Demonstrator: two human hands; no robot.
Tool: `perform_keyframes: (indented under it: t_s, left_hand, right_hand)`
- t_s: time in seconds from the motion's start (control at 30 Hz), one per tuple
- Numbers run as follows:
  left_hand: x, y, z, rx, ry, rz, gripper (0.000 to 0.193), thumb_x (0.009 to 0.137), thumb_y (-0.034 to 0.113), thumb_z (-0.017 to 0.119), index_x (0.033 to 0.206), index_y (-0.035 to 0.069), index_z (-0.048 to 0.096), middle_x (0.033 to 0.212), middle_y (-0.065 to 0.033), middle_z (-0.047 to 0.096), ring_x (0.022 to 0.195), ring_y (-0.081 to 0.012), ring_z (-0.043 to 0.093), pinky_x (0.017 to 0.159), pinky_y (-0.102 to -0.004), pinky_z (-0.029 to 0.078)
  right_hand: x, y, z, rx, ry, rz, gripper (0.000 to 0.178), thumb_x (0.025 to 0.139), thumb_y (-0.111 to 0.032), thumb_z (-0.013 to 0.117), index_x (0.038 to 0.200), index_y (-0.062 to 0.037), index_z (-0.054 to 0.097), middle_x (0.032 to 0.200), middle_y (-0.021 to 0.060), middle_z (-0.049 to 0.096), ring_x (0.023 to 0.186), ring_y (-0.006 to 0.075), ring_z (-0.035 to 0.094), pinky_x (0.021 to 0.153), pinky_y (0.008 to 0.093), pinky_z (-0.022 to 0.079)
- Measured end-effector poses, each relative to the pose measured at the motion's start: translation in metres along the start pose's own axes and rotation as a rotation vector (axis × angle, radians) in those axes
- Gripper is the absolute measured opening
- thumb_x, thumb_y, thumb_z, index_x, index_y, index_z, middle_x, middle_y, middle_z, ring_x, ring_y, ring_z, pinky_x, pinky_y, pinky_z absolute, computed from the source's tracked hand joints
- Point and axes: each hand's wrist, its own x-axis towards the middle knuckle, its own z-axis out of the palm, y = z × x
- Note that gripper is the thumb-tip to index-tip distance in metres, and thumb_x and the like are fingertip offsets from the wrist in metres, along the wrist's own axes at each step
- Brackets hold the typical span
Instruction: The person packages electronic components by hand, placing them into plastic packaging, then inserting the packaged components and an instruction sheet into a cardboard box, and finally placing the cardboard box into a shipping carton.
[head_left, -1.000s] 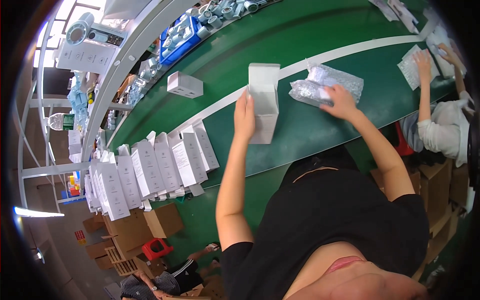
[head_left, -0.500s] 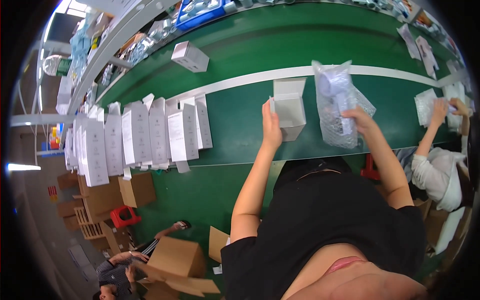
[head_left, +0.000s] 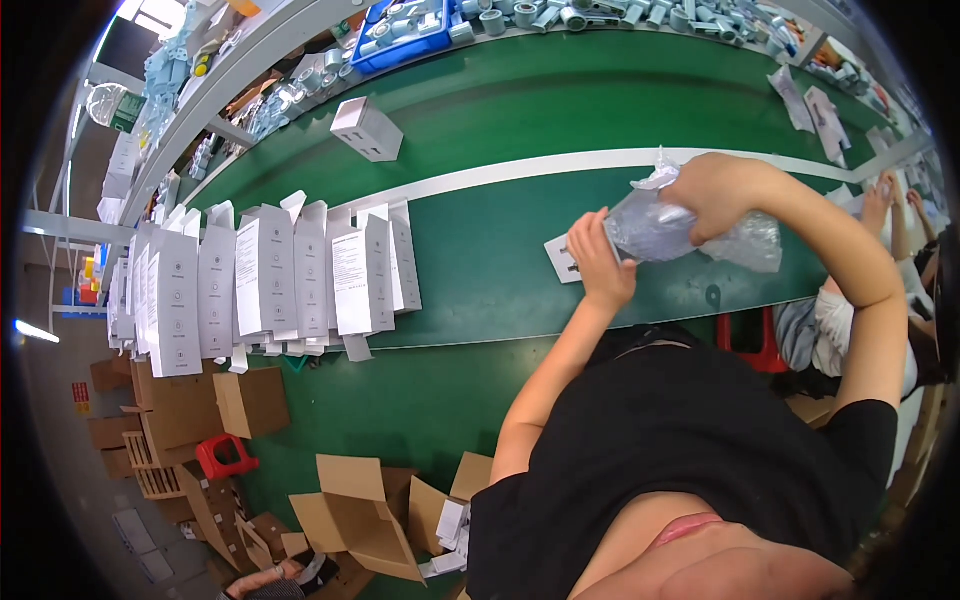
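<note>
My left hand [head_left: 602, 262] is closed round a small white carton [head_left: 562, 259], which is tipped on its side over the green bench [head_left: 480, 290]. Only the carton's printed end shows plainly; the rest is behind my fingers and the plastic. At its open end lies a clear bubble-wrap bag [head_left: 650, 228] with something pale inside that I cannot make out. My right hand [head_left: 715, 195] grips the bag from above, fingers bent down over it. More loose bubble wrap [head_left: 752, 246] spreads out below my right wrist.
Upright white cartons [head_left: 270, 270] with raised flaps stand in a row at left. One white carton [head_left: 367, 130] sits on the far green strip, beyond a white rail [head_left: 480, 176]. Grey fittings fill a blue tray [head_left: 405, 45]. A co-worker's hands [head_left: 880, 205] are at far right.
The carton has gone from upright to tipped on its side. My right hand has brought the bubble-wrap bag left against the carton's opening and now reaches over it from above.
</note>
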Motion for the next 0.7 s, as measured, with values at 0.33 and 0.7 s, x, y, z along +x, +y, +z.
perform_keyframes:
  t_s: [0.33,0.7]
  left_hand:
    - [-0.019,0.006,0.019,-0.113,0.081,-0.028,0.077,0.085,0.06,0.024,0.125,-0.006,0.03,0.12,-0.0241,0.035,0.106,-0.039,0.036,0.093,-0.0463,0.025]
    - [-0.017,-0.008,-0.003,-0.301,0.115,-0.11,0.076,0.087,0.057,0.027,0.128,-0.007,0.027,0.124,-0.0254,0.033,0.109,-0.0393,0.036,0.095,-0.0462,0.026]
  right_hand:
    - [0.062,-0.016,-0.027,0.081,-0.262,-0.04,0.037,0.067,-0.029,0.064,0.089,-0.0007,0.063,0.081,0.0129,0.064,0.068,0.0267,0.058,0.063,0.0371,0.048]
    - [0.049,0.001,-0.015,0.577,0.008,-0.107,0.026,0.082,-0.021,0.052,0.097,-0.0014,0.059,0.076,0.0095,0.06,0.062,0.018,0.058,0.049,0.0277,0.047]
